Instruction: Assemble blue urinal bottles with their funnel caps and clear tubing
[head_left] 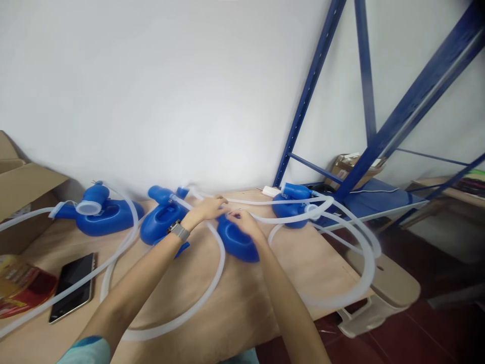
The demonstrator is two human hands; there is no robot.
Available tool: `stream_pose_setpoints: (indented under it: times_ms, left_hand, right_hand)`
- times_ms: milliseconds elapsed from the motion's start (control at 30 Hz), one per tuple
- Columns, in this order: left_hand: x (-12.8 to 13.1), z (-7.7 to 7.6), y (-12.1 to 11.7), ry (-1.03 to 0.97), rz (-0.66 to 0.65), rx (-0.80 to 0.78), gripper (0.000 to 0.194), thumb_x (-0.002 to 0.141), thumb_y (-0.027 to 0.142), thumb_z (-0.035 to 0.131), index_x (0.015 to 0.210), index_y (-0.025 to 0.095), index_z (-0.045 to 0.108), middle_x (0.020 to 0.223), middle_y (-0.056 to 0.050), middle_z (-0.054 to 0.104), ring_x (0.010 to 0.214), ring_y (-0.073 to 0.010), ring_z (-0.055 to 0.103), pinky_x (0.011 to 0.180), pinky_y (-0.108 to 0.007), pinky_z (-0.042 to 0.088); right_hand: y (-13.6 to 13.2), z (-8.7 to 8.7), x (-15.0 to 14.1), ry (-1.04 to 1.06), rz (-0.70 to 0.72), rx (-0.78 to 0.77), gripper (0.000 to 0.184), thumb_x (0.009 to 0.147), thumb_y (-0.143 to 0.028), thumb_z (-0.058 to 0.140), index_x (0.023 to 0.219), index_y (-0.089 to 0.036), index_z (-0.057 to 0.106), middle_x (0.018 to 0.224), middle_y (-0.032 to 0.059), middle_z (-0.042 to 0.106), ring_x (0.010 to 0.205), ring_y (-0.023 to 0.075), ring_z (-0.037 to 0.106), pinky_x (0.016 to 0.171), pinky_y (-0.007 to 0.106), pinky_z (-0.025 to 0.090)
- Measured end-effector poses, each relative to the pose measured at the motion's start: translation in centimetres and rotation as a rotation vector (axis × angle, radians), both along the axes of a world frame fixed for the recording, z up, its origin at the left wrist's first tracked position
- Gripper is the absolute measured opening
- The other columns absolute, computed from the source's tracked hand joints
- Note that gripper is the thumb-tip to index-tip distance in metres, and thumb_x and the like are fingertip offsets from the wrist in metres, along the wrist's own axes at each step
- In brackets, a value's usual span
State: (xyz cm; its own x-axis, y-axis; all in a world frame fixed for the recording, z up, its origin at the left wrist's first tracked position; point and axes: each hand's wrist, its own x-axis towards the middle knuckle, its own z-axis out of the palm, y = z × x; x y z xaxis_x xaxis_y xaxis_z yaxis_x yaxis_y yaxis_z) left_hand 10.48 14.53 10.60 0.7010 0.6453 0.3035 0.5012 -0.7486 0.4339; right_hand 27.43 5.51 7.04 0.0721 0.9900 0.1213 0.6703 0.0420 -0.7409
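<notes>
Both hands meet at the neck end of a blue plastic urinal bottle (238, 243) lying on the table. My left hand (204, 210), with a watch on its wrist, reaches over the neck from the left, fingers bent and close together. From the right, my right hand (243, 222) has its fingertips pinched near the same spot. Whatever they grip there is small and blurred. Just left of my left hand lies a second blue bottle (151, 225), with a translucent white hose (219, 263) curving beside it.
Another blue bottle (106, 220) with a hose lies left; one more (290, 210) lies at the right. A phone (74, 285), a red-and-yellow package (25, 285) and a cardboard box (30, 189) are at the left. A blue metal rack (314, 83) and a beige stool (390, 278) stand right.
</notes>
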Motion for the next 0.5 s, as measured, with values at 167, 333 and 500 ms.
stream_pose_setpoints:
  times_ms: [167,333,500]
  left_hand:
    - [0.4,-2.7,1.0,0.081,-0.045,-0.001,0.024,0.092,0.038,0.058,0.077,0.024,0.071,0.082,-0.008,0.075,0.082,-0.0263,0.071,0.087,-0.035,0.051]
    - [-0.2,-3.0,1.0,0.126,-0.027,0.002,0.028,0.095,0.036,0.049,0.080,0.023,0.068,0.086,-0.008,0.075,0.081,-0.0259,0.069,0.088,-0.037,0.050]
    - [-0.1,-2.9,1.1,0.153,-0.018,-0.003,0.029,0.096,0.036,0.047,0.078,0.023,0.066,0.086,-0.008,0.074,0.082,-0.0250,0.067,0.086,-0.036,0.049]
  right_hand:
    - [-0.3,-0.2,-0.2,-0.072,-0.089,-0.007,0.012,0.090,-0.035,0.074,0.095,-0.026,0.080,0.101,0.0015,0.082,0.098,0.0225,0.074,0.088,0.031,0.054]
    - [-0.3,-0.2,0.0,-0.114,-0.081,-0.032,0.015,0.094,-0.038,0.070,0.099,-0.027,0.078,0.105,0.0004,0.081,0.103,0.0216,0.072,0.090,0.030,0.052]
    - [-0.1,-0.2,-0.1,-0.143,-0.086,-0.069,0.018,0.092,-0.042,0.072,0.100,-0.027,0.076,0.107,-0.0004,0.079,0.104,0.0207,0.071,0.088,0.029,0.050]
